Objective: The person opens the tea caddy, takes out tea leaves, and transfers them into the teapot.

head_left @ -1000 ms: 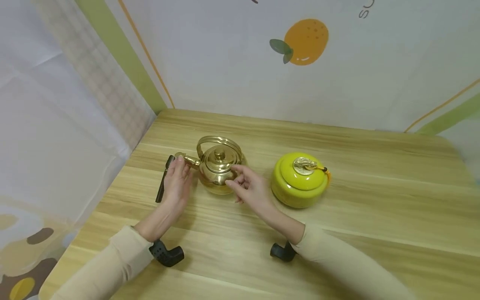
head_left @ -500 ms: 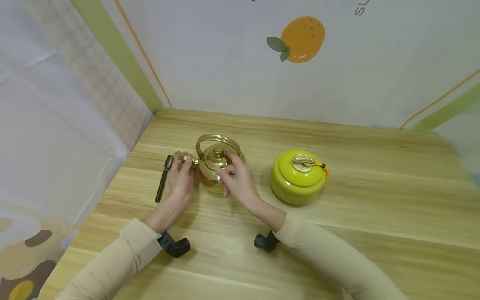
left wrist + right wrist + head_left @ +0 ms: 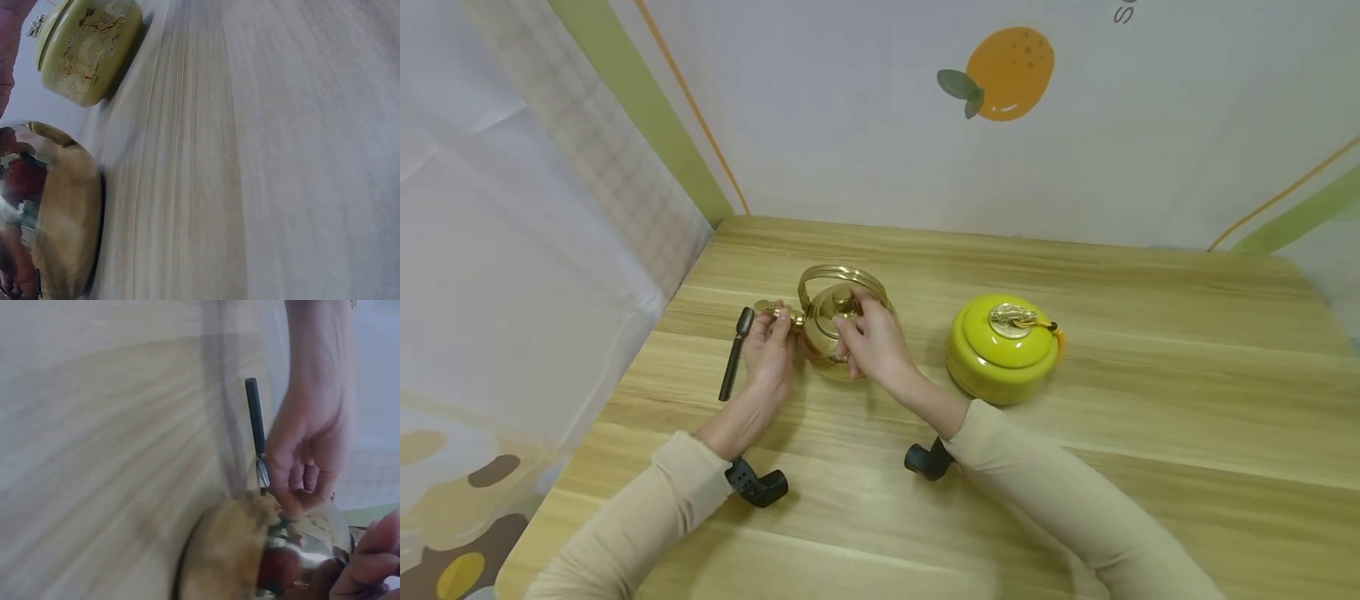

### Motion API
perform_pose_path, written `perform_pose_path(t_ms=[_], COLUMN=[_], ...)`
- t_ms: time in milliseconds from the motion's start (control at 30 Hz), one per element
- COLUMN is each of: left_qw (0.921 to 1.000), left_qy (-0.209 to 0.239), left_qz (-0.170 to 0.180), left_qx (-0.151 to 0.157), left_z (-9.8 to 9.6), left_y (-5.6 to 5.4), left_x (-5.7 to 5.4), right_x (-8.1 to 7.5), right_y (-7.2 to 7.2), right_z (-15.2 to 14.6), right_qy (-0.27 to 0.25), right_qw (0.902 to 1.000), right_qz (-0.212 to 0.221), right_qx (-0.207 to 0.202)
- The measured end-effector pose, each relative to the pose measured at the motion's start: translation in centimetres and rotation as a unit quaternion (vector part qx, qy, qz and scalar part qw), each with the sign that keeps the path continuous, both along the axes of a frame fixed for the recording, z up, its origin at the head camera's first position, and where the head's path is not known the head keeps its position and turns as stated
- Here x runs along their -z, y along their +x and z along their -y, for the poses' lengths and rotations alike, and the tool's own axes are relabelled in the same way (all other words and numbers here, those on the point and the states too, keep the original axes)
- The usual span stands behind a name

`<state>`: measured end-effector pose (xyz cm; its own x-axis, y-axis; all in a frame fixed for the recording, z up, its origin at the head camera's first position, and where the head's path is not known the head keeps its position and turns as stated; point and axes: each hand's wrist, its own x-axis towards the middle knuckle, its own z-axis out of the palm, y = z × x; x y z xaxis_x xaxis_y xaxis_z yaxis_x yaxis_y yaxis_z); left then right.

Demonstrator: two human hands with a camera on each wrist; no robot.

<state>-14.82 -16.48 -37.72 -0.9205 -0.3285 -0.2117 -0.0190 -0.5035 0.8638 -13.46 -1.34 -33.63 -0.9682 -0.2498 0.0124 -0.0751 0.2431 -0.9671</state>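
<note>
wooden table (image 3: 1112, 350) | fruit-printed backdrop (image 3: 865, 133) | left hand (image 3: 767, 357) pinches kettle spout (image 3: 797, 320) | right hand (image 3: 880, 343): can't tell grip

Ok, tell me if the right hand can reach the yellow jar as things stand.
Probably yes: the yellow jar stands to the right of the right hand, with nothing visible between them, though the hand would first have to leave the lid knob of the gold teapot.

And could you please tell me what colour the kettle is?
The kettle is shiny gold, showing best in the head view.
</note>
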Motion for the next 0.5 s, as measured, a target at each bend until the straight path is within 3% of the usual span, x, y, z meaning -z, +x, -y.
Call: perform_pose_path(t_ms=[500], left_qw=[0.9999], left_qy=[-0.011], left_qz=[-0.007], left_qx=[0.003], left_z=[0.04], left_y=[0.19], left_x=[0.09], right_x=[-0.80], right_y=[-0.91], right_z=[0.04], right_qy=[0.065], right_qw=[0.9978], right_qz=[-0.012], right_qx=[-0.006])
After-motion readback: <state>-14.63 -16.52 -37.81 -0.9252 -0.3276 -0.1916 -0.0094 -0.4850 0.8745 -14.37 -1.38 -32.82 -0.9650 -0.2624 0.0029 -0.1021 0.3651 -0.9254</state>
